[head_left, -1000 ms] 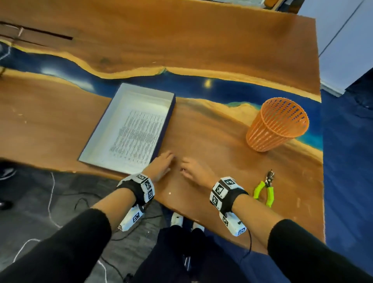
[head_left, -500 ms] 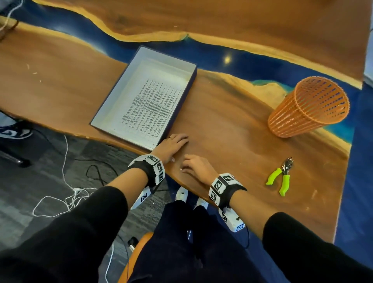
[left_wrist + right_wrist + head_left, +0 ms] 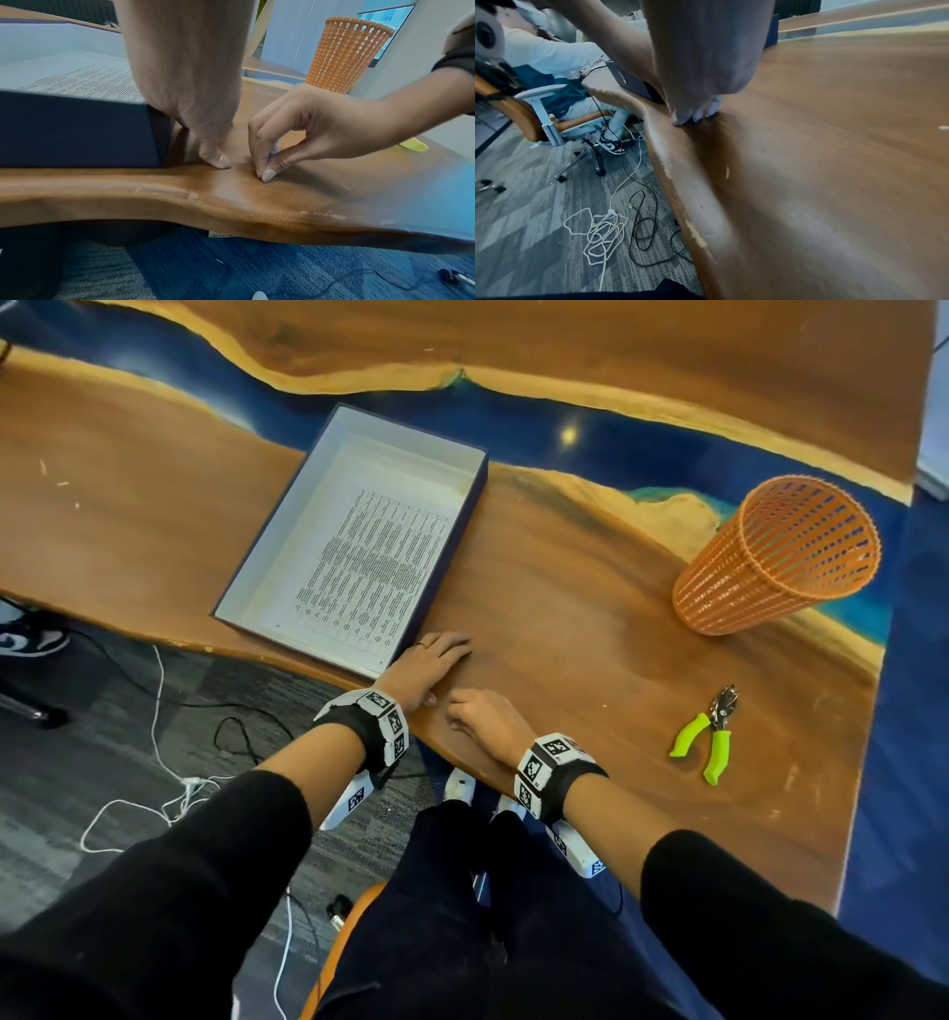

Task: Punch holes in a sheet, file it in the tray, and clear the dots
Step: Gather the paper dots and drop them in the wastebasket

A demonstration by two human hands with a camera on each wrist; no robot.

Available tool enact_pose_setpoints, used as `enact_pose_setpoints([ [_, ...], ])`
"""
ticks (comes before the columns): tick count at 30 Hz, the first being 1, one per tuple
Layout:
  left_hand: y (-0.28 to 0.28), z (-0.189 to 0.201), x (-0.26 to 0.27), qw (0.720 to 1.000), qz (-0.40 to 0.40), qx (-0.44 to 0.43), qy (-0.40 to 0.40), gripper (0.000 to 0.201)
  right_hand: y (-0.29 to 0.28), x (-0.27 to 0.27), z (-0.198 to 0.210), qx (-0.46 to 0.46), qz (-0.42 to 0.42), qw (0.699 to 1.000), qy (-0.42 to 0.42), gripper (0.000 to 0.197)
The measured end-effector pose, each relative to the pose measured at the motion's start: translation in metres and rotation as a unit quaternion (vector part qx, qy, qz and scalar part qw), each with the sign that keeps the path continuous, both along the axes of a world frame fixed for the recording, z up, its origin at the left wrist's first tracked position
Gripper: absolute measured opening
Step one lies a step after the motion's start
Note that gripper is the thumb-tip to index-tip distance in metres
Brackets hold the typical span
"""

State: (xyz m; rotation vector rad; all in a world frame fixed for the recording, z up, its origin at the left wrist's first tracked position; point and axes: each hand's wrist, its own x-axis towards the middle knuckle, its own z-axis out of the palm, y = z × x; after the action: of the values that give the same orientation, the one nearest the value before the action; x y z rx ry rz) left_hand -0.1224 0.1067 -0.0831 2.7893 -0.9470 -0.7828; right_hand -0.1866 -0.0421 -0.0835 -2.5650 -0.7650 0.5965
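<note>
Dot-clearing is the step in hand, judging by the sheet (image 3: 367,567) already lying in the tray (image 3: 267,557), just beyond the left fingers. The right hand (image 3: 303,130) is arching over the table (image 3: 565,618), thumb and forefinger tips pinching together against the wood; whether a dot is caught between them is too small to tell. The left hand (image 3: 426,667) is lying flat, fingers straight. Next, likely, comes carrying the dots well past the right fingers to the orange basket (image 3: 775,557).

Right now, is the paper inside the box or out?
Inside. The printed sheet lies flat on the tray floor, walls all around it.
</note>
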Motion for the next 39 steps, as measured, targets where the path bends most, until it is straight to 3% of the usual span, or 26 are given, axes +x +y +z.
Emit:
enact_pose_setpoints([
  [5,-0.001,0.001,0.000,1.000,-0.001,0.002,-0.003,0.099,0.003,0.000,0.006,-0.014,0.031,0.999,-0.008,0.010],
  [10,-0.001,0.004,0.000,1.000,-0.003,0.011,0.002,0.100,0.004,-0.002,0.001,-0.047,0.026,0.998,-0.019,0.020],
  [16,-0.003,0.009,0.000,1.000,-0.004,0.024,0.005,0.101,-0.002,-0.001,-0.003,-0.062,0.015,0.997,-0.034,0.019],
  [24,-0.027,0.017,0.018,0.997,-0.048,0.056,-0.018,0.105,-0.058,0.040,0.039,-0.005,-0.142,0.989,-0.036,0.017],
  [28,-0.059,0.019,0.034,0.997,-0.073,0.037,-0.014,0.104,-0.111,0.071,0.091,0.096,-0.258,0.957,-0.086,0.018],
  [30,-0.075,0.019,0.041,0.996,-0.084,0.035,-0.014,0.106,-0.138,0.084,0.115,0.091,-0.287,0.938,-0.169,0.011],
  [33,-0.102,0.023,0.047,0.993,-0.112,0.039,-0.018,0.108,-0.185,0.096,0.136,0.087,-0.355,0.902,-0.230,0.011],
  [36,-0.128,0.026,0.050,0.989,-0.137,0.046,-0.020,0.109,-0.230,0.092,0.150,0.097,-0.434,0.864,-0.238,0.011],
  [39,-0.143,0.026,0.047,0.985,-0.156,0.071,-0.023,0.112,-0.265,0.084,0.150,0.052,-0.492,0.847,-0.196,0.010],
])
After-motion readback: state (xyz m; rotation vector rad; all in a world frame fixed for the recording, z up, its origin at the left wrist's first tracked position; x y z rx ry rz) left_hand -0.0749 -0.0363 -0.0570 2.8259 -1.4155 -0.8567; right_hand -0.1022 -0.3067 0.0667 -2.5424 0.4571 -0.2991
